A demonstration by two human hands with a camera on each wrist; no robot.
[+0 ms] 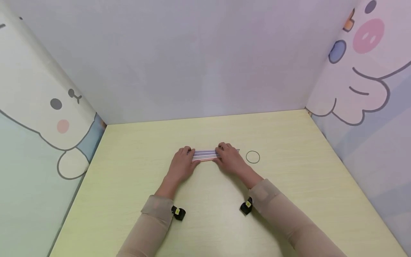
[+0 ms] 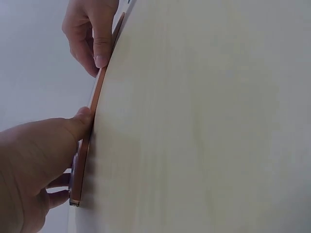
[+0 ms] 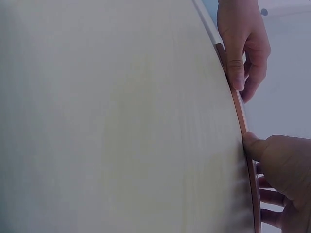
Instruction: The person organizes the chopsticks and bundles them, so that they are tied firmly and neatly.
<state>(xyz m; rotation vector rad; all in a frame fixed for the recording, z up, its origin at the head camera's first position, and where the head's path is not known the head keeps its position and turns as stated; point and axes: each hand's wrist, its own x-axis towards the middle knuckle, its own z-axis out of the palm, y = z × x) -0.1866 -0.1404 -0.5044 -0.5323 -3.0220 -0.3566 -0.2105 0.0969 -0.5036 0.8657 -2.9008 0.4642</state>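
A row of slim coloured pencils (image 1: 204, 155), purple, white and orange among them, lies side by side across the middle of the table. My left hand (image 1: 182, 165) grips the row's left end, thumb on the near side and fingers over the far side. Toward the right end my right hand (image 1: 232, 160) holds it the same way, with thin ends showing past the fingers. In the left wrist view an orange pencil (image 2: 100, 83) runs along the near side under both thumbs. The right wrist view shows this orange pencil (image 3: 240, 108) too. Both ends of the row are partly hidden by the hands.
A thin dark rubber band (image 1: 253, 157) lies as a ring on the pale wooden table (image 1: 289, 150), just right of the right hand. A plain wall (image 1: 205, 71) rises behind the table, and walls with cartoon animals flank it. Black wrist cameras (image 1: 246, 206) hang at both sleeves.
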